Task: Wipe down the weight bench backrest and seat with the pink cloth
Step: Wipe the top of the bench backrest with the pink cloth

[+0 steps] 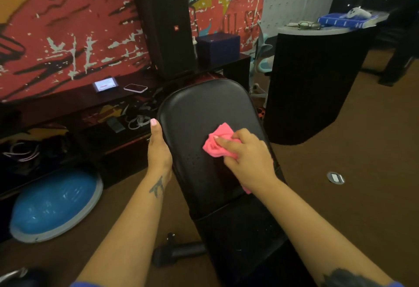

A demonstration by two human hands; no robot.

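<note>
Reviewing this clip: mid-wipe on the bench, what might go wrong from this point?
1. The pink cloth is bunched under the right hand, so each pass covers little; the top and edges of the backrest may be missed.
2. The left hand holds the backrest's left edge, so that strip may go unwiped.
3. The seat lies below the cloth and could be skipped.

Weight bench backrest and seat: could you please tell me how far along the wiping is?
Done: nothing shows which parts are already wiped. In hand: the right hand grips the pink cloth against the middle of the backrest, while the left hand holds its left edge. Left: the seat, nearer the camera, has no cloth on it yet and shows faint specks.
</note>
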